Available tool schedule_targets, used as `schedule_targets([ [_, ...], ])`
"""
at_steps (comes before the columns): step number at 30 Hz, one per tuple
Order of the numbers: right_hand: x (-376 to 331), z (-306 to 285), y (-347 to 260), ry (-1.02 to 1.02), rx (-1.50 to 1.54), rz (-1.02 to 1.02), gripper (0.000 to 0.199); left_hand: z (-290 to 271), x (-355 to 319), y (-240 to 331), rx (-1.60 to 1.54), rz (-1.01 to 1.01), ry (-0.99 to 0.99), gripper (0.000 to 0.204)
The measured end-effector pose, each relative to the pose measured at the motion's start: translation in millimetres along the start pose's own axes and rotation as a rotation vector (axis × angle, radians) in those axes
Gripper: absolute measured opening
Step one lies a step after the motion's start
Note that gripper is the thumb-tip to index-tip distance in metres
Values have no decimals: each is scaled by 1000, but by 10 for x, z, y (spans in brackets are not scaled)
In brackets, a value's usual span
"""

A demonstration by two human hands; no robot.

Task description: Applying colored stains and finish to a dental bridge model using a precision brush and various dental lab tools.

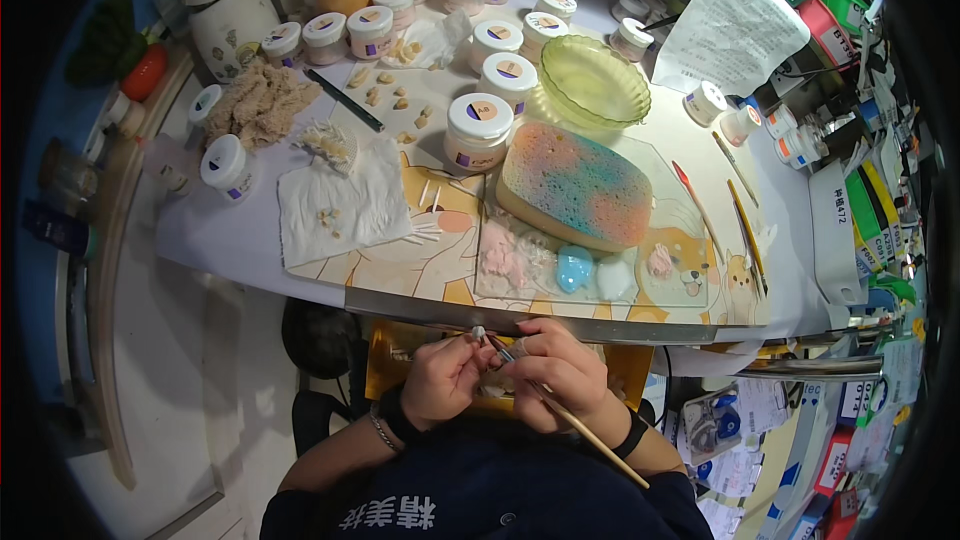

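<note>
Just in front of the table's edge, my left hand point(440, 378) pinches a small whitish tooth-shaped piece point(478, 333), perhaps a dental crown, between its fingertips. My right hand point(562, 368) is closed around a thin brush point(598, 442) with a pale wooden handle, its tip at or very near the small piece; contact cannot be made out. Beyond my hands lies a glass slab point(490, 290) bearing pink paste point(502, 255), a glossy blue blob point(574, 268) and a white blob point(616, 278). A multicoloured sponge point(575, 185) rests over the slab's far part.
White lidded jars point(480, 130) crowd the table's back. A green scalloped bowl point(594, 82) stands behind the sponge. Small tooth-coloured pieces lie on a tissue point(345, 210) at left. Spare brushes point(745, 230) lie at right. An orange drawer point(630, 370) is below my hands.
</note>
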State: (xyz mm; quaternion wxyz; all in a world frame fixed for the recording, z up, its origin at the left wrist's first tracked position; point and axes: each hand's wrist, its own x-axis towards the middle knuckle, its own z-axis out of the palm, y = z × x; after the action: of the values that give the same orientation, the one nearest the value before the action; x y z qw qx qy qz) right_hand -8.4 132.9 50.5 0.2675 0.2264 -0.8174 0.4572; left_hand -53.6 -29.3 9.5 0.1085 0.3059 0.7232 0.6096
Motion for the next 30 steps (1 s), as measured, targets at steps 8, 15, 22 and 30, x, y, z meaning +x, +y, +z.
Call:
schedule_targets([
  [8, -2, 13, 3, -11, -52, -19, 21, 5, -10, -4, 24, -13, -2, 8],
  [15, -2, 3, 8, -3, -43, -12, 22, -4, 2, 12, 22, -6, -18, 8],
  [22, 11, 20, 2, -3, -44, -6, 22, -2, -6, -15, 33, 2, -7, 8],
  [30, 18, 4, -18, -17, -35, 0, 21, -4, -8, -20, 45, 10, -16, 8],
])
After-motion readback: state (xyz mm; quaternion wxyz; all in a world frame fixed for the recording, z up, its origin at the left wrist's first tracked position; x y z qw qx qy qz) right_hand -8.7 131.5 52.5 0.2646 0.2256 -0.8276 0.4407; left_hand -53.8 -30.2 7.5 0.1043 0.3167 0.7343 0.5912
